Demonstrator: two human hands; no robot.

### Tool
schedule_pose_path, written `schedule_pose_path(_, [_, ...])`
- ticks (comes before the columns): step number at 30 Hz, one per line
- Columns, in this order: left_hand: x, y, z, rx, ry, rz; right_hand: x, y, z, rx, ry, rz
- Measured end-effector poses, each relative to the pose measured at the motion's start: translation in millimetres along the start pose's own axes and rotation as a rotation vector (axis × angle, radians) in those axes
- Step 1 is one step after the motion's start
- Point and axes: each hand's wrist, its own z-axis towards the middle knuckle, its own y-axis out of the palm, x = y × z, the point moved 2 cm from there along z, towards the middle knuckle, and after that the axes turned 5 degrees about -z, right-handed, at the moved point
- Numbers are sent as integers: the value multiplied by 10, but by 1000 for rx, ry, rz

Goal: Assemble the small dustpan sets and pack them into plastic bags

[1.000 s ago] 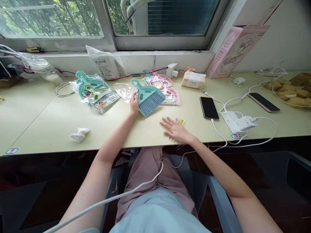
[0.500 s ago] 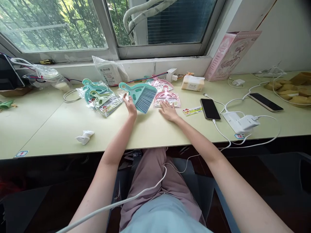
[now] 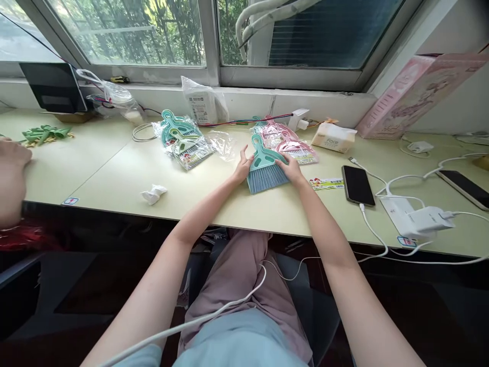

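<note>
A teal hand brush (image 3: 263,154) with grey-blue bristles lies between my hands at the middle of the table, its handle pointing away from me. My left hand (image 3: 243,167) holds its left edge, the index finger raised a little. On the opposite edge, my right hand (image 3: 291,169) grips the brush with the fingers over its corner. Just behind are pink brush sets (image 3: 300,151) in clear wrapping, partly covered by the brush and my right hand. Farther left, green brush sets (image 3: 187,148) lie in plastic bags, beside a crumpled clear wrapper (image 3: 222,144).
Another person's hand (image 3: 13,176) rests at the left edge. A crumpled tissue (image 3: 154,194) lies front left. To the right are a printed card (image 3: 326,183), a phone (image 3: 358,185), a power strip (image 3: 399,216) with cables, a tissue pack (image 3: 334,136) and a pink box (image 3: 412,97).
The brush has moved from upright in my left hand to lying bristles toward me. My right hand has left the pink packages and taken the brush's right edge. The view has turned left.
</note>
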Motion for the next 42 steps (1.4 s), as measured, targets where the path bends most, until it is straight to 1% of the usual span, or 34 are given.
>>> schedule_pose_path(1, [132,-17,-72,4,26,94,54,-19,24,6,28,76])
schedule_pose_path(2, [314,-80,-165,33,89,199,110,-48,45,33,58,126])
schedule_pose_path(3, [532,-190,-286,85,187,313,162,-78,62,75,88,158])
schedule_pose_path(4, [764,-342,-437,140,295,449,206,-105,72,126,114,173])
schedule_pose_path(5, [986,-532,-614,210,397,614,241,-124,78,183,134,177])
schedule_pose_path(6, [1173,-759,-807,325,452,780,271,-130,80,232,154,175])
schedule_pose_path(7, [1308,-1017,-1001,490,433,922,294,-122,83,260,167,168])
schedule_pose_path(8, [1385,-1285,-1180,654,350,1051,316,-106,88,282,185,156])
schedule_pose_path(9, [1401,-1542,-1325,758,216,1161,337,-83,95,291,200,146])
schedule_pose_path(10, [1364,-1779,-1424,785,57,1239,356,-58,105,288,211,137])
schedule_pose_path(11, [1287,-1986,-1476,748,-107,1275,373,-35,115,282,219,128])
schedule_pose_path(12, [1195,-2156,-1489,698,-233,1299,387,-19,123,276,224,121])
schedule_pose_path(13, [1102,-2282,-1467,622,-300,1331,396,-7,128,262,221,118])
schedule_pose_path(14, [1021,-2359,-1416,512,-284,1356,399,-1,129,247,215,118])
schedule_pose_path(16, [916,-2409,-1296,344,-188,1385,389,-3,120,223,204,120])
schedule_pose_path(17, [896,-2395,-1246,296,-129,1398,376,-7,112,217,204,119])
schedule_pose_path(19, [909,-2326,-1192,268,-40,1412,337,-14,93,212,216,105])
schedule_pose_path(21, [955,-2245,-1198,285,-15,1402,285,-18,77,215,236,74])
schedule_pose_path(23, [994,-2194,-1229,326,-50,1382,227,-20,66,214,248,42])
schedule_pose_path(25, [1007,-2191,-1232,377,-87,1374,176,-22,59,208,261,26])
schedule_pose_path(26, [1000,-2202,-1208,379,-92,1377,153,-23,57,201,265,22])
schedule_pose_path(27, [988,-2221,-1164,371,-89,1394,135,-26,53,203,274,16])
schedule_pose_path(29, [950,-2276,-1019,310,-95,1458,106,-31,49,190,281,5])
schedule_pose_path(31, [916,-2373,-825,282,-162,1533,91,-34,45,180,289,-9])
schedule_pose_path(32, [911,-2443,-723,330,-229,1564,89,-35,44,178,292,-16])
schedule_pose_path(34, [928,-2596,-531,481,-352,1596,93,-34,44,181,295,-25])
schedule_pose_path(36, [966,-2723,-368,604,-400,1579,107,-30,46,186,291,-27])
schedule_pose_path(37, [984,-2764,-300,629,-412,1574,117,-28,47,191,290,-29])
schedule_pose_path(39, [1013,-2792,-195,605,-429,1579,141,-25,46,206,288,-36])
schedule_pose_path(41, [1037,-2755,-135,561,-417,1599,163,-24,42,217,276,-26])
schedule_pose_path(42, [1041,-2725,-122,546,-433,1597,172,-23,40,213,271,-19])
